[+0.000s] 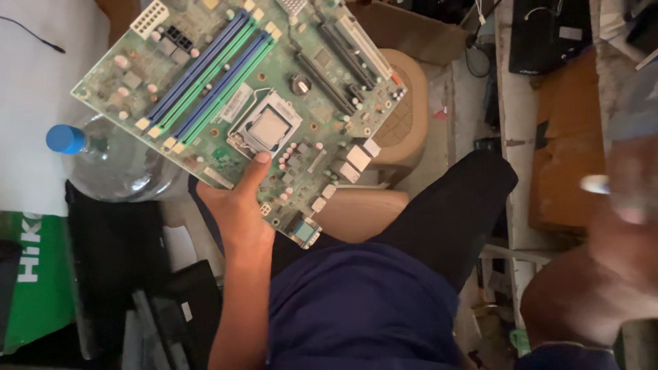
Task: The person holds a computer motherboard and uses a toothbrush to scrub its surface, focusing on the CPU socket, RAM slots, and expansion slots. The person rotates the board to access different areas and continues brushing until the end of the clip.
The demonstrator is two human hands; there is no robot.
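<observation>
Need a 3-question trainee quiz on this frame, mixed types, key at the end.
1. True or false: the left hand grips the green motherboard at its lower edge, thumb on the top face.
2. What lies behind the board at left? A) clear plastic bottle with blue cap B) red mug C) metal can
3. Fill in: the right hand is too ____ to tell what it holds.

Key: 1 true; 2 A; 3 blurred.
</observation>
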